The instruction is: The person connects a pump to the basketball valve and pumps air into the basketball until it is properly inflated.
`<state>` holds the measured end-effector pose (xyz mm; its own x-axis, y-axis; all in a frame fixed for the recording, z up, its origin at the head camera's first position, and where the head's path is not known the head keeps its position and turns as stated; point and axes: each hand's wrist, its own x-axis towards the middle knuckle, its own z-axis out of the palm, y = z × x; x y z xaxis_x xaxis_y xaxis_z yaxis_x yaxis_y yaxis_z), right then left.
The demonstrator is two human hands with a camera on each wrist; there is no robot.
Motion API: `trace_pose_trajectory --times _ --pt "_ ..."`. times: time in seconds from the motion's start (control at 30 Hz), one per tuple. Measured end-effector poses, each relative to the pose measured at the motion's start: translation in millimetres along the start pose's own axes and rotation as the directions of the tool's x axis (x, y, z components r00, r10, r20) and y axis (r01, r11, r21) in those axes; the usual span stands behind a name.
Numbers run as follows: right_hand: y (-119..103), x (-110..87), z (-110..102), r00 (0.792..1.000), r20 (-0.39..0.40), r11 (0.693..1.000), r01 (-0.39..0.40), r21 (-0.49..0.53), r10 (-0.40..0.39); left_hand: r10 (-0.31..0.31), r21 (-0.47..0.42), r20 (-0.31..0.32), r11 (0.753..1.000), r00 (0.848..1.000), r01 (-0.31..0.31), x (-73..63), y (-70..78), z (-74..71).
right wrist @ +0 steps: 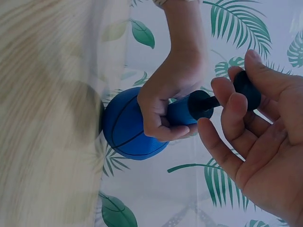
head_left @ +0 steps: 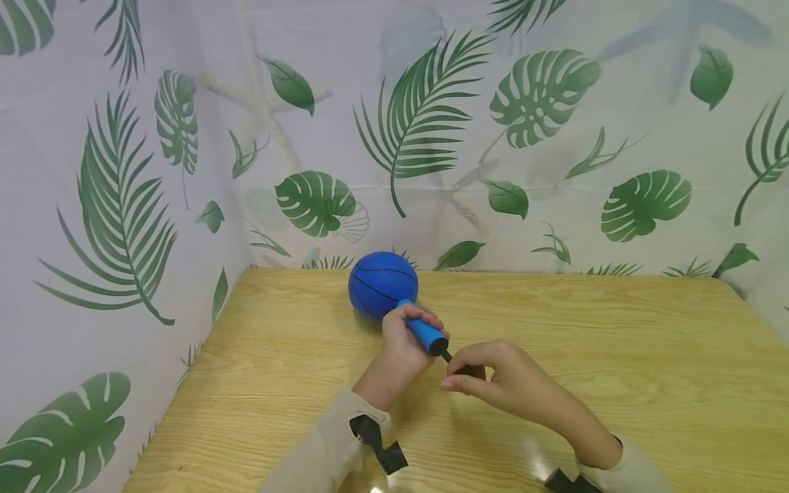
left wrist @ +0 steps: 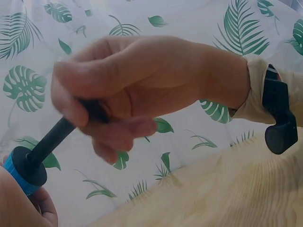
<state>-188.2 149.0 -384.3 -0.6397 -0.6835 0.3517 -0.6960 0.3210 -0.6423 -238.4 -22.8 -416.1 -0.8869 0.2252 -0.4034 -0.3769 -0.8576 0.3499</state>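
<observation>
A blue ball (head_left: 381, 284) with black seam lines sits toward the back of the wooden table. My left hand (head_left: 403, 339) grips the blue barrel of a hand pump (head_left: 427, 334), whose far end points at the ball and overlaps it in the head view. Out of the barrel's black cap comes a black rod, partly drawn out. My right hand (head_left: 502, 376) holds the black handle (right wrist: 247, 90) at the rod's end between curled fingers and thumb. In the left wrist view, the black rod (left wrist: 51, 141) shows between the cap and the right hand.
The wooden table (head_left: 592, 342) reaches back to a white curtain (head_left: 444, 150) printed with green leaves, which also hangs along the left side. A dark wrist strap mount (head_left: 379, 441) sits on the left sleeve, and another (head_left: 570, 482) on the right.
</observation>
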Motion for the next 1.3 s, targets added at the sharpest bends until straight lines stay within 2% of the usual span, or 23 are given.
trace_pose_trajectory --times 0.17,0.33,0.53,0.67,0.97,1.3 --pt "-5 -0.8 -2 1.000 -0.002 0.999 0.029 0.038 -0.029 0.023 -0.002 0.012 1.000 1.000 -0.023 1.5 4.5 0.1" --pt "-3 -0.7 -2 0.999 0.005 0.997 0.048 0.058 -0.048 0.011 -0.024 0.008 1.000 1.000 -0.011 1.1 3.9 0.0" --pt "3 -2.1 -1 0.997 -0.006 0.997 0.071 -0.010 -0.072 0.022 -0.045 0.001 0.999 1.000 -0.022 -3.7 0.2 2.0" --pt "6 -1.4 0 0.998 -0.032 0.997 0.061 -0.055 -0.063 0.019 -0.043 0.001 0.999 1.000 -0.019 -6.2 -5.4 2.6" --pt "18 1.5 6 0.999 -0.027 0.998 0.028 -0.062 -0.029 -0.021 -0.029 -0.013 0.999 1.000 0.020 -5.9 -18.0 0.5" --pt "20 2.8 10 1.000 0.001 0.998 -0.031 -0.045 0.031 -0.037 0.037 -0.029 0.999 0.999 0.038 -2.7 -16.8 -1.0"
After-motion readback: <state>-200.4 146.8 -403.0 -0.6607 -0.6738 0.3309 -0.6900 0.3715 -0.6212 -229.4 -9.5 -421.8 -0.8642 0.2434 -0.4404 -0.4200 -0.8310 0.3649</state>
